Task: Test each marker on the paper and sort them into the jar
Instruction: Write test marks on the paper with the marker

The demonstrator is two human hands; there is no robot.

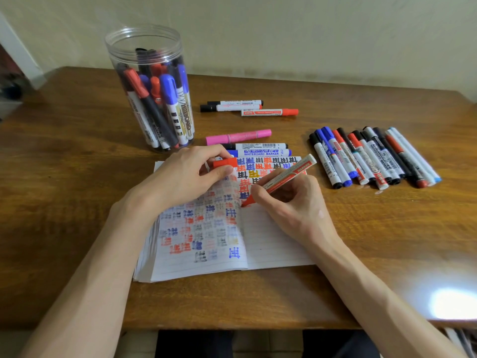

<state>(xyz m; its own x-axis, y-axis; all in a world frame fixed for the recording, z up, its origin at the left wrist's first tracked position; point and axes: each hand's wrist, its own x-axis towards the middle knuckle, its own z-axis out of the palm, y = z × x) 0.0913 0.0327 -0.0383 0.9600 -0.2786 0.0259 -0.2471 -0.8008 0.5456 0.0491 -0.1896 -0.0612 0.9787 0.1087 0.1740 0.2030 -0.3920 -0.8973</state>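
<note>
Roughly midway, by my reading: the clear jar (116, 51) at upper left of the frame already stands packed with capped markers, and the open notebook (273, 241) at centre is crowded with red, blue and black test marks. Much is left, though. A long row of markers (374, 156) lies at right of the frame, three more markers (247, 107) sit at upper centre, and a pink marker (237, 136) plus two whiteboard markers (260, 149) lie just above the notebook, all on the tabletop (77, 156) and outside the jar. The one under test is the red marker (286, 175): pale barrel with a red label band, uncapped, slanting from upper right down to its red tip, which touches the page near the fold. The right grip (293, 202) is clenched round its barrel in a writing hold; the left grip (184, 177) pinches the red cap (224, 162) between thumb and fingers above the left page
</note>
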